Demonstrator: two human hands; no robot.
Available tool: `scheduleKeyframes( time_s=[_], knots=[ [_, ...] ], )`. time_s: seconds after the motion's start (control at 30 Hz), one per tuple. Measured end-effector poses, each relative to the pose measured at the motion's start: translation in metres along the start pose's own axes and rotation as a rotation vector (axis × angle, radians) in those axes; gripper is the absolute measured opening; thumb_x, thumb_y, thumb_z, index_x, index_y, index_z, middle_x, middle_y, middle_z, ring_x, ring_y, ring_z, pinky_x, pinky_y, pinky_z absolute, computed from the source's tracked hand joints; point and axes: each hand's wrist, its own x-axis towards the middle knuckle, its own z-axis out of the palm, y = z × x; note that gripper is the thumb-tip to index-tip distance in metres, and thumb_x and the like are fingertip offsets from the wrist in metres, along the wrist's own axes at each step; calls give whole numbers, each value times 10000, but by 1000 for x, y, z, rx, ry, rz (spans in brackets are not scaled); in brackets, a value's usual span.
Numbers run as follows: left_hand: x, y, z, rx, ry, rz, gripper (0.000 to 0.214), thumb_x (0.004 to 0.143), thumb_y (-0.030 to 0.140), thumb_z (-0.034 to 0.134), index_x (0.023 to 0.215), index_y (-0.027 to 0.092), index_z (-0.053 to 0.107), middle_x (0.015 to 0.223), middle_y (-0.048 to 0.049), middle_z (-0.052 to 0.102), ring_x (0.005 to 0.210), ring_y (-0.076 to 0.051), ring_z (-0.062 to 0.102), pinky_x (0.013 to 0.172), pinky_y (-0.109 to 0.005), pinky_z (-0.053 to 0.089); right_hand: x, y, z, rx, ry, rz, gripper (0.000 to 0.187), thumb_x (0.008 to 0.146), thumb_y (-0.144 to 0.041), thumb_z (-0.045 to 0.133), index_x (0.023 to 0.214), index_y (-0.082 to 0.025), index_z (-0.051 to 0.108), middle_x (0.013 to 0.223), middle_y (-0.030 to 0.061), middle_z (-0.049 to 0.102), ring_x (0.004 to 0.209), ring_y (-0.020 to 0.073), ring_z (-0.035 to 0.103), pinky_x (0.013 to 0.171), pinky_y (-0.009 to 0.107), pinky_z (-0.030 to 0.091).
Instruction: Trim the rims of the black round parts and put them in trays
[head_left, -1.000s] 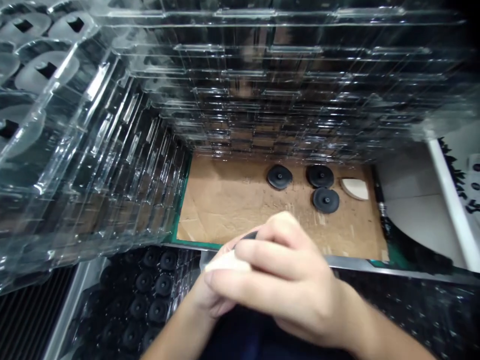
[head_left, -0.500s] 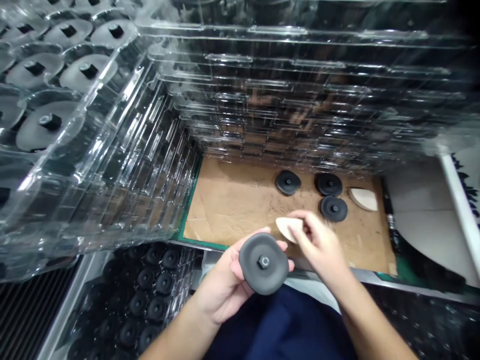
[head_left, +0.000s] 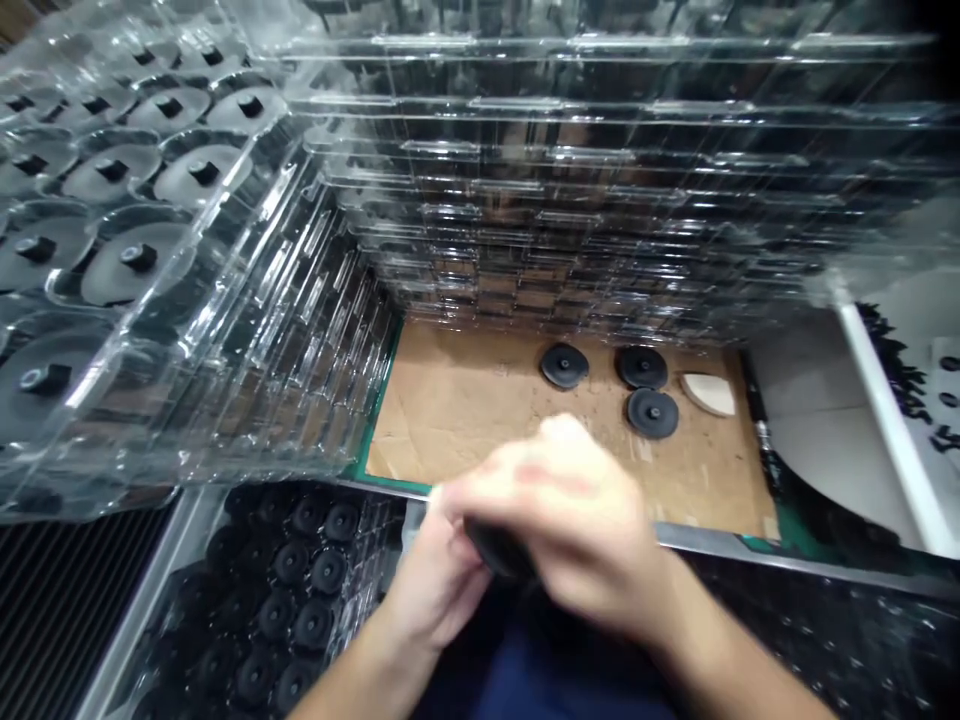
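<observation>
My left hand (head_left: 439,580) is closed around a black disc (head_left: 499,548), held low in front of my body and tilted so that only a dark part of it shows. Over the disc lies my right hand (head_left: 577,510), blurred by motion, its fingers curled and mostly hidden. The cream wedge-shaped pad that it held earlier cannot be seen now. Beyond the hands, on a brown cardboard sheet (head_left: 442,400), rest a black disc with a raised centre stud (head_left: 564,366), two more such discs close together (head_left: 652,413), and another cream wedge pad (head_left: 709,393).
Tall stacks of clear plastic trays (head_left: 510,190) rise behind the cardboard. At the left, a clear tray stack (head_left: 247,330) holds grey discs with studs (head_left: 139,255) on top. Lower left, a tray of black discs (head_left: 289,565) sits below the bench edge. A white-edged box (head_left: 892,420) stands right.
My right hand has come left and down over the disc in my left hand, covering most of it. The disc has tilted, and the pad has gone out of sight. The view has shifted slightly.
</observation>
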Motion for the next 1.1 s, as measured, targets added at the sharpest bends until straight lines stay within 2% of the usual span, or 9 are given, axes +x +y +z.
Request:
scheduleKeyframes(
  time_s=[0.1, 0.17, 0.3, 0.43, 0.53, 0.6, 0.73, 0.93, 1.1],
  knots=[
    [2, 2, -3, -46, -6, 39, 615, 445, 391, 887, 1015, 229, 725, 978, -39, 748, 878, -215, 702, 788, -244, 550, -18, 36, 10, -57, 31, 414, 231, 898, -193, 472, 966, -225, 690, 937, 21, 734, 859, 174, 635, 779, 318, 454],
    [4, 4, -7, -74, 18, 76, 628, 499, 389, 870, 1084, 240, 695, 1095, -62, 725, 930, -219, 697, 827, -262, 547, -38, 59, 24, -72, 29, 530, 203, 884, -235, 503, 925, -207, 700, 892, 41, 737, 831, 187, 649, 754, 319, 485],
    [6, 5, -14, -53, 47, 93, 620, 534, 402, 850, 1103, 220, 683, 1145, -86, 706, 1034, -241, 661, 838, -262, 543, -64, 71, 44, -18, 26, 599, 195, 859, -251, 528, 819, -187, 708, 783, 45, 740, 723, 189, 679, 651, 301, 519],
    [9, 3, -11, -36, 34, 91, 663, 529, 404, 852, 1136, 217, 663, 1144, -89, 708, 1036, -232, 653, 824, -247, 540, -38, 35, 28, 32, 151, 632, 193, 891, -272, 516, 958, -194, 680, 929, 49, 731, 790, 172, 675, 659, 273, 530],
    [10, 0, -8, -16, 30, 56, 622, 607, 340, 831, 1187, 231, 633, 1124, -76, 713, 1013, -212, 654, 826, -246, 531, -7, -2, 12, 96, 191, 442, 228, 922, -228, 472, 1059, -183, 649, 981, 59, 695, 854, 156, 641, 744, 271, 521],
    [11, 0, -10, 2, 52, 27, 562, 669, 273, 790, 1204, 243, 619, 1144, -71, 702, 986, -202, 659, 814, -251, 530, 2, -13, 6, 159, 53, 326, 227, 915, -165, 463, 1026, -158, 661, 914, 56, 685, 818, 142, 632, 743, 254, 514],
    [8, 3, -21, -37, 79, 26, 612, 573, 307, 852, 1146, 235, 652, 1149, -63, 689, 941, -195, 666, 772, -239, 535, -17, 17, 3, 141, -156, 483, 175, 894, -215, 529, 931, -221, 700, 807, -1, 683, 707, 114, 624, 661, 210, 491],
    [-2, 2, -20, -253, -157, -87, 642, 546, 392, 846, 1149, 285, 653, 1046, -23, 729, 900, -237, 714, 811, -311, 570, -67, 87, 31, -85, 113, 648, 259, 868, -294, 503, 989, -170, 696, 941, 95, 644, 842, 215, 621, 754, 362, 510],
    [-6, 2, -12, -268, -276, -132, 522, 701, 510, 700, 1164, 275, 644, 1053, -32, 736, 926, -264, 716, 793, -323, 583, -80, 68, 36, -98, 236, 605, 306, 905, -279, 461, 1133, -164, 630, 1125, 134, 567, 664, 142, 573, 681, 344, 528]
  ],
)
